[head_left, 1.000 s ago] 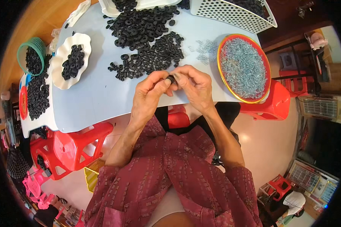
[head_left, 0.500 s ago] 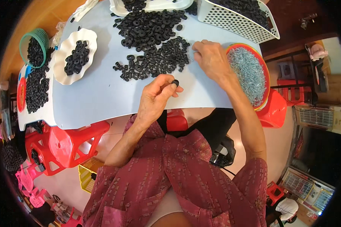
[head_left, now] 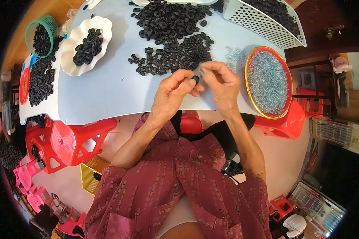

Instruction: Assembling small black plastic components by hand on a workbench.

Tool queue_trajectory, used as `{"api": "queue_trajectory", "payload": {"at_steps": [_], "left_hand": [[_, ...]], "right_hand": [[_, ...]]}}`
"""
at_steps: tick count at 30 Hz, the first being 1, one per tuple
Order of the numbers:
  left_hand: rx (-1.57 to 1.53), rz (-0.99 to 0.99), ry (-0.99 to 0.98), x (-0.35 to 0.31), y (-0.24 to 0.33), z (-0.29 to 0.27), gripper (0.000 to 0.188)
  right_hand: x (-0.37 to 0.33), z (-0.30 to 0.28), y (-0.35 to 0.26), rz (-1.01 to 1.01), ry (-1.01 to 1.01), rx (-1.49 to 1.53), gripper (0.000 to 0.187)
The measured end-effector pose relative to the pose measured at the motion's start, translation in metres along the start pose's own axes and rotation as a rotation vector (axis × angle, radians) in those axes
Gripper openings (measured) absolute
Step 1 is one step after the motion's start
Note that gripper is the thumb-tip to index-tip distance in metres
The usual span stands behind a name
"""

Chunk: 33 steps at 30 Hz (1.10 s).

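A small dark piece (head_left: 196, 79) sits near the middle of the frame, pinched between thumb and fingers of my left hand (head_left: 171, 95). My right hand (head_left: 223, 87) is just beside it, thumb and forefinger brought together; whether anything tiny is caught between them, I can't tell.

The piece is small and held only at my fingertips, so a crooked press or a loosened thumb could pop it out. I'm working close to the near edge, and a dropped part could roll off onto the floor (head_left: 283, 159). Just above my fingers lie the small black bits (head_left: 187, 53), where a fallen piece would be hard to pick out. If my right hand swings wide, it could brush the scattered clear bits (head_left: 236, 55) or nudge the red bowl (head_left: 290, 83) at right, which is full of them.

The tabletop (head_left: 107, 91) is pale blue. Larger black rings (head_left: 167, 24) are heaped at top centre, a wavy white dish (head_left: 69, 53) of dark parts stands upper left, and a perforated white basket (head_left: 259, 26) upper right. Farther left is a green basket (head_left: 50, 28). Below the edge I see a red stool (head_left: 73, 141) and a yellow crate (head_left: 87, 179), lower left.
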<state>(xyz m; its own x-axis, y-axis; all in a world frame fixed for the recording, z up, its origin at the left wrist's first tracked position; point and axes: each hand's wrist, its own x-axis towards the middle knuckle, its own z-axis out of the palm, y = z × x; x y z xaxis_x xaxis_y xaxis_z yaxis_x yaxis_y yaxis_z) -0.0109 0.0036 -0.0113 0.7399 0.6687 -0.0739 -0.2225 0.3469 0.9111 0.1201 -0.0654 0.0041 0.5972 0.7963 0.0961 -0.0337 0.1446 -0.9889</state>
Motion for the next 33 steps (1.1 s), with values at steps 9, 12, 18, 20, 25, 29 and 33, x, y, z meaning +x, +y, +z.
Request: {"api": "queue_trajectory", "payload": {"at_steps": [9,12,18,20,25,29,33], "left_hand": [[0.132,0.007,0.010,0.001,0.002,0.001,0.014],[0.144,0.057,-0.003,0.001,0.001,0.001,0.014],[0.052,0.061,-0.020,0.002,-0.003,-0.002,0.014],[0.096,0.064,-0.010,-0.003,0.000,0.001,0.014],[0.129,0.055,0.015,-0.009,0.004,-0.001,0.013],[0.161,0.054,0.010,-0.009,0.000,-0.001,0.012],[0.187,0.060,-0.001,-0.009,-0.001,0.001,0.011]], "right_hand": [[-0.008,0.003,0.005,-0.020,0.012,0.115,0.010],[-0.008,0.003,0.009,-0.062,-0.036,0.064,0.009],[-0.006,0.004,0.003,-0.113,-0.125,-0.018,0.005],[-0.006,0.002,0.002,-0.041,-0.110,-0.031,0.008],[0.014,-0.009,-0.002,-0.150,0.017,-0.299,0.013],[0.063,-0.027,-0.023,-0.294,-0.082,-0.801,0.017],[0.096,-0.039,-0.010,-0.352,-0.204,-0.943,0.017]]}}
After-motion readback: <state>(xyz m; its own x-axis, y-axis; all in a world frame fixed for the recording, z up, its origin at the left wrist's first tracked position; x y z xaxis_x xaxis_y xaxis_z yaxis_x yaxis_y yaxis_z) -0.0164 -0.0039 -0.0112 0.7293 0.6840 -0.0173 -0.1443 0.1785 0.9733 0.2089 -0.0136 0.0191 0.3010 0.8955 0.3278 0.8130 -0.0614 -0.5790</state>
